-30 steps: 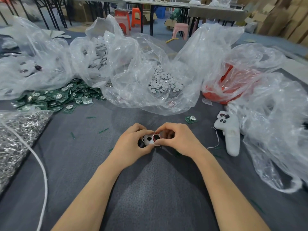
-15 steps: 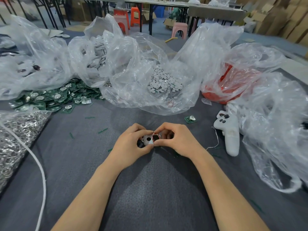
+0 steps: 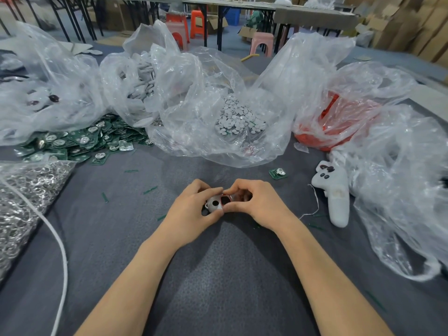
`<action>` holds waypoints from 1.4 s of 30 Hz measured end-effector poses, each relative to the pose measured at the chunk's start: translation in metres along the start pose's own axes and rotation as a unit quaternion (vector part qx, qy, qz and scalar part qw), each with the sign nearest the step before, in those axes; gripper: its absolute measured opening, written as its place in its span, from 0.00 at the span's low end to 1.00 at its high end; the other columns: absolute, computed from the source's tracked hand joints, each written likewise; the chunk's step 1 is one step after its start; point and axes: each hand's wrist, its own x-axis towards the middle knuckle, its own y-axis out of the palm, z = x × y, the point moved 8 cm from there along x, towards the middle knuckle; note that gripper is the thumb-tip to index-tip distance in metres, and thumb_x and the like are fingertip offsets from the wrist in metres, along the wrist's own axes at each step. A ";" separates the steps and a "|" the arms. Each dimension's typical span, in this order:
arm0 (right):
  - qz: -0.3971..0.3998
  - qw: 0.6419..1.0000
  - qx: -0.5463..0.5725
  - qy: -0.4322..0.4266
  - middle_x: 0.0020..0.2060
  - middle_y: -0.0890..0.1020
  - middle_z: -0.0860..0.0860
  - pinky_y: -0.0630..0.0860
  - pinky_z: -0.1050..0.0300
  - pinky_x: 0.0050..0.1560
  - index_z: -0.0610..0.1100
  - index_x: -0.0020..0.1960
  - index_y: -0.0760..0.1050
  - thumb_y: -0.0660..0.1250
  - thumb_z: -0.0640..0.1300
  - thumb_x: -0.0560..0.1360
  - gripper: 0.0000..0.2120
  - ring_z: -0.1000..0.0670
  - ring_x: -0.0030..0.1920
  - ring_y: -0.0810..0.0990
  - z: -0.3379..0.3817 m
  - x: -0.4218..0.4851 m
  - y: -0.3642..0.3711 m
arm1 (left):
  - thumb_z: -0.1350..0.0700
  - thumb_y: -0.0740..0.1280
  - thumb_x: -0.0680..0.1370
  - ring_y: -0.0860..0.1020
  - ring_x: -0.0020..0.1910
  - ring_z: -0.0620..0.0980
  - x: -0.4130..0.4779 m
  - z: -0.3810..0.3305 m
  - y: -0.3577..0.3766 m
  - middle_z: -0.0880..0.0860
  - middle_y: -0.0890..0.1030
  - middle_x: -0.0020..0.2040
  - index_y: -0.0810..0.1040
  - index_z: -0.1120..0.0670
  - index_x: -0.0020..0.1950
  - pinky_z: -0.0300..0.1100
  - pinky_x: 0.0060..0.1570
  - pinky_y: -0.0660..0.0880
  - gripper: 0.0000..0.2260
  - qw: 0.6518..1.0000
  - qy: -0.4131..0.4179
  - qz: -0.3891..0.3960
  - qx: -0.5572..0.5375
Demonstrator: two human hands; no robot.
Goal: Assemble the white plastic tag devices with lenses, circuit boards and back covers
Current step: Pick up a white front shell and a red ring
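My left hand [image 3: 194,214] grips a small white plastic tag shell [image 3: 213,204] with a dark round hole, held over the middle of the grey table. My right hand [image 3: 257,202] pinches a small red-rimmed dark lens [image 3: 225,199] against the shell's right side. Both hands meet there, thumbs below and fingers curled above. A loose green circuit board [image 3: 278,173] lies just beyond my right hand. A heap of green circuit boards [image 3: 72,141] sits at the left. Small white round parts [image 3: 237,120] lie inside a clear bag at the middle back.
Clear plastic bags [image 3: 169,93] ring the table's back and right side; one holds red parts [image 3: 339,124]. A bag of metal rings [image 3: 24,197] and a white cord [image 3: 58,238] lie at the left. A white controller [image 3: 335,192] rests at the right.
The hands stay together on the shell; the fingers have shifted only slightly. The view has tilted a little.
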 end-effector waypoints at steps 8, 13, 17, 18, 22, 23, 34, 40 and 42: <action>0.001 0.998 0.041 -0.037 0.47 0.81 0.55 0.70 0.72 0.45 0.54 0.49 0.82 0.77 0.39 0.67 0.14 0.59 0.40 0.76 0.007 -0.003 0.004 | 0.52 0.75 0.71 0.72 0.51 0.43 -0.001 0.002 0.000 0.44 0.71 0.51 0.75 0.49 0.60 0.28 0.45 0.64 0.20 0.999 -0.020 -0.013 -0.034; -0.024 0.991 0.124 -0.051 0.43 0.85 0.48 0.78 0.57 0.51 0.52 0.50 0.82 0.74 0.40 0.71 0.10 0.46 0.45 0.83 0.017 -0.004 0.009 | 0.60 0.74 0.73 0.79 0.46 0.37 -0.004 0.008 -0.009 0.43 0.83 0.47 0.73 0.46 0.56 0.26 0.44 0.70 0.17 0.987 -0.034 -0.049 -0.151; -0.058 0.989 0.110 -0.077 0.44 0.83 0.52 0.78 0.56 0.51 0.57 0.50 0.82 0.74 0.36 0.71 0.17 0.51 0.43 0.81 0.025 -0.006 0.005 | 0.63 0.72 0.74 0.81 0.48 0.38 -0.006 0.010 -0.015 0.43 0.85 0.47 0.76 0.44 0.56 0.28 0.47 0.73 0.17 0.959 -0.055 -0.077 -0.267; -0.064 0.989 0.098 -0.088 0.45 0.82 0.52 0.77 0.58 0.50 0.56 0.52 0.82 0.73 0.36 0.71 0.17 0.53 0.43 0.80 0.027 -0.006 0.004 | 0.63 0.71 0.74 0.82 0.48 0.40 -0.006 0.010 -0.015 0.44 0.85 0.47 0.77 0.45 0.57 0.29 0.47 0.74 0.16 0.952 -0.061 -0.077 -0.291; -0.079 0.988 0.059 -0.122 0.46 0.79 0.50 0.77 0.59 0.50 0.48 0.59 0.81 0.71 0.33 0.73 0.17 0.52 0.46 0.79 0.034 -0.008 0.009 | 0.64 0.68 0.76 0.81 0.45 0.39 -0.005 0.013 -0.015 0.46 0.85 0.48 0.79 0.47 0.57 0.32 0.43 0.76 0.14 0.926 -0.082 -0.063 -0.364; -0.084 0.987 0.054 -0.129 0.46 0.78 0.50 0.77 0.59 0.49 0.47 0.59 0.81 0.70 0.33 0.73 0.17 0.52 0.45 0.78 0.036 -0.009 0.009 | 0.65 0.67 0.77 0.81 0.45 0.39 -0.005 0.015 -0.013 0.47 0.85 0.49 0.79 0.47 0.57 0.33 0.43 0.77 0.14 0.916 -0.091 -0.060 -0.387; -0.267 0.947 0.007 -0.179 0.41 0.82 0.49 0.74 0.68 0.44 0.39 0.47 0.83 0.71 0.33 0.72 0.05 0.56 0.42 0.79 0.048 -0.024 -0.008 | 0.65 0.66 0.78 0.83 0.50 0.49 -0.006 0.013 0.000 0.53 0.84 0.50 0.79 0.49 0.55 0.40 0.43 0.79 0.13 0.886 -0.097 -0.048 -0.450; -0.307 0.923 -0.054 -0.226 0.40 0.81 0.50 0.77 0.59 0.38 0.40 0.44 0.82 0.71 0.34 0.73 0.03 0.54 0.37 0.78 0.057 -0.033 -0.013 | 0.67 0.64 0.77 0.84 0.50 0.54 -0.005 0.013 0.002 0.54 0.84 0.51 0.78 0.54 0.58 0.44 0.42 0.80 0.12 0.848 -0.107 -0.051 -0.516; -0.300 0.919 -0.086 -0.241 0.39 0.80 0.48 0.76 0.59 0.38 0.39 0.44 0.82 0.71 0.34 0.73 0.03 0.53 0.37 0.78 0.060 -0.034 -0.010 | 0.67 0.64 0.78 0.84 0.49 0.54 -0.005 0.013 0.002 0.54 0.84 0.52 0.78 0.55 0.58 0.44 0.41 0.81 0.12 0.848 -0.109 -0.046 -0.517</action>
